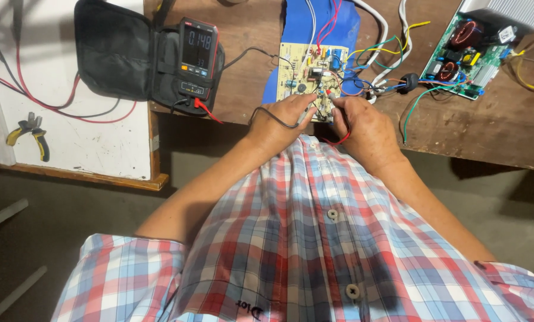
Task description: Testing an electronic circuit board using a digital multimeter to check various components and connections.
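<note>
A dark floor runs under two surfaces: a white board (70, 137) with a wooden edge at the left, and a worn brown wooden worktop (475, 131) across the top and right. On the white board lies one pair of yellow-handled pliers (31, 134) among thin red and black leads. At the worktop's left end, one digital multimeter (196, 56) with a lit screen rests on its open black pouch (115, 50). Two circuit boards show: a beige one (308, 74) on a blue sheet (320, 24), just ahead of the hands, and a green one (463, 56) farther right. The left hand (282, 122) pinches a black-leaded probe against the beige board; the right hand (362, 125) pinches a red-leaded probe beside it, tips nearly touching.
</note>
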